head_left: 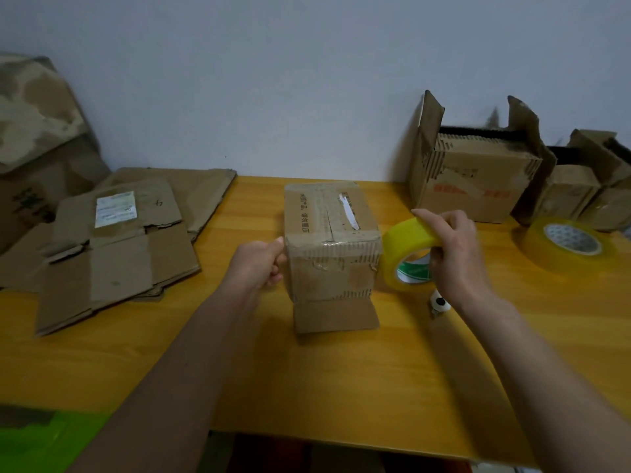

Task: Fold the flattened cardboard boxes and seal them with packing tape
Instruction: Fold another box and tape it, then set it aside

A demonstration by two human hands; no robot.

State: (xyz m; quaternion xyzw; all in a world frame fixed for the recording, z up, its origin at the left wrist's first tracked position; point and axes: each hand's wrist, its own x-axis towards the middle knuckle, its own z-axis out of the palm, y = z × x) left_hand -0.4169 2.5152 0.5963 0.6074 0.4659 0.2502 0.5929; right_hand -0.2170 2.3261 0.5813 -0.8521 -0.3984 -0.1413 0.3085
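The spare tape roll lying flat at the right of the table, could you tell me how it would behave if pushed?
The spare tape roll lies flat on its side, so it would probably slide on the table, not roll. It looks thickly wound, so likely fairly heavy and stiff.

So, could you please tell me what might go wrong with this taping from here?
The left hand steadies the box only at one upper edge, so a pull by the right hand on the tape roll might tip or slide it. The bottom flap sticks out unsealed. A small cutter-like tool lies under that wrist.
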